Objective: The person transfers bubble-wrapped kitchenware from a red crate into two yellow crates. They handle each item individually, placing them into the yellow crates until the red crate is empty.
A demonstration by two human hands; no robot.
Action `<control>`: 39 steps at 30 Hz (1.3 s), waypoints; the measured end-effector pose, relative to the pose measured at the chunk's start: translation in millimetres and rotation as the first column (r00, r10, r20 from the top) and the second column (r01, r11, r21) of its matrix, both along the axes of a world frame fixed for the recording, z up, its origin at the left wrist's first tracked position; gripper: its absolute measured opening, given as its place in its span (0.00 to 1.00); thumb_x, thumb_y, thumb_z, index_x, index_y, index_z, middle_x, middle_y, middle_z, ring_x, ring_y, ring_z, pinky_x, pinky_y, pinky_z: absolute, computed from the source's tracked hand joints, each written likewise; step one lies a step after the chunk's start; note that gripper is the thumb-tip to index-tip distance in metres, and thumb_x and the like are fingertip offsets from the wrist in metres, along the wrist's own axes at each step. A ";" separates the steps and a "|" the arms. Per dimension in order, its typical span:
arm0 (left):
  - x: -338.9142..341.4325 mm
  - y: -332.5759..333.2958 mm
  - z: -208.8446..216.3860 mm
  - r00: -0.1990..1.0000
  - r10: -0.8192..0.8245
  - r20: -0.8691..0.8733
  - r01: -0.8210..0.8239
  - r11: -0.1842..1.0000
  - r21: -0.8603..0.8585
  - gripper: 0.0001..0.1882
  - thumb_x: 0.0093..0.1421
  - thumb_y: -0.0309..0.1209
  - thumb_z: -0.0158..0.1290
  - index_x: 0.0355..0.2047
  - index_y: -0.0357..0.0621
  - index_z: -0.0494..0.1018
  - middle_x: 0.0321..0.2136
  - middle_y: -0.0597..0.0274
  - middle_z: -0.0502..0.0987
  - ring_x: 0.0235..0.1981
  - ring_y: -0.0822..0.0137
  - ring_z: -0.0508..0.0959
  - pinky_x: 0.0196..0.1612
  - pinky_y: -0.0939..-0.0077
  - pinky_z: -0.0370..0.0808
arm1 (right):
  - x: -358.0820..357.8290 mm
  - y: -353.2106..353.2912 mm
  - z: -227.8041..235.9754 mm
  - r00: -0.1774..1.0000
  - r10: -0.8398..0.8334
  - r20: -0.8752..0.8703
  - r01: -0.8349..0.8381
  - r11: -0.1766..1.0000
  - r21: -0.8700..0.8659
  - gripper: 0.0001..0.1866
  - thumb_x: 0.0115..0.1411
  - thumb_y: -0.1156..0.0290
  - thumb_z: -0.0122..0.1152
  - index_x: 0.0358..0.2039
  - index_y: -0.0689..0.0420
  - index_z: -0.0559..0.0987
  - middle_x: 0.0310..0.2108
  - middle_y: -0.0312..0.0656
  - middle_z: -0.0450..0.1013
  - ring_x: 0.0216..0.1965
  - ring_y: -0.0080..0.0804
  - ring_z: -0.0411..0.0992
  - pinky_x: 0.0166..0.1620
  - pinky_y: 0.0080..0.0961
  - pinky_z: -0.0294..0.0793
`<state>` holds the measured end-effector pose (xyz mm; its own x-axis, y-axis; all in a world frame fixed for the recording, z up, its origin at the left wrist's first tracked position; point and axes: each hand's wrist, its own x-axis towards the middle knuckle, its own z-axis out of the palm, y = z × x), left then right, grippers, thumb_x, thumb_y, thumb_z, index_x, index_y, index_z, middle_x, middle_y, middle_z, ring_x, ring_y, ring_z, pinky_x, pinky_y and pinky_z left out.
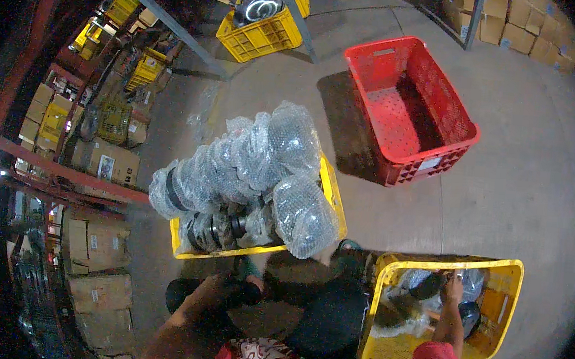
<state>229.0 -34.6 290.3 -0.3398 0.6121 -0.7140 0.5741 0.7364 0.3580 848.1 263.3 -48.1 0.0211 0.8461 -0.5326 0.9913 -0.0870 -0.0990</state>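
My right hand point(453, 288) reaches down into a yellow crate point(373, 307) at the lower right. Its fingers are closed beside a dark round piece point(426, 286), perhaps on its edge; the exact grip is too small to make out. Clear wrap and another dark rounded item point(469, 318) lie in that crate. My left hand point(220, 286) is low over my lap, its fingers lost in shadow. Just beyond it stands a yellow crate point(340, 201) piled with rows of round items in bubble wrap point(220, 170). One large wrapped piece point(306, 215) leans over its right side.
A red crate point(402, 124) with nothing in it stands ahead on the right. Farther off, a yellow crate point(262, 40) holds a shiny dark pan-like item point(258, 4) beside a grey post point(294, 19). Shelving with cartons point(101, 242) runs along the left. More cartons point(519, 32) are stacked far right.
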 end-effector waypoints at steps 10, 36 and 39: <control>20.8 34.8 -11.6 0.938 -0.331 -0.101 0.315 0.938 -0.147 0.22 0.57 0.38 0.57 0.48 0.37 0.73 0.44 0.39 0.77 0.48 0.43 0.78 0.49 0.57 0.75 | -14.5 14.1 -33.8 0.985 -0.132 -0.112 0.120 0.987 -0.108 0.31 0.57 0.47 0.63 0.51 0.59 0.72 0.37 0.51 0.77 0.31 0.45 0.76 0.36 0.44 0.76; 78.0 145.3 68.7 0.815 -0.060 0.577 -0.278 0.832 0.479 0.23 0.62 0.28 0.53 0.57 0.32 0.66 0.49 0.47 0.76 0.51 0.62 0.76 0.56 0.69 0.71 | -59.6 -110.4 399.8 0.371 0.070 -0.926 0.643 0.700 0.311 0.16 0.62 0.71 0.58 0.49 0.56 0.68 0.45 0.43 0.73 0.47 0.38 0.74 0.45 0.35 0.79; 139.3 175.9 103.8 0.769 -0.262 0.583 -0.190 0.777 0.600 0.32 0.59 0.34 0.60 0.60 0.35 0.62 0.53 0.49 0.72 0.49 0.57 0.77 0.55 0.64 0.74 | -128.8 -109.3 447.6 0.028 0.103 -0.994 0.673 0.733 0.095 0.18 0.60 0.76 0.58 0.49 0.50 0.67 0.49 0.43 0.71 0.50 0.41 0.72 0.46 0.39 0.79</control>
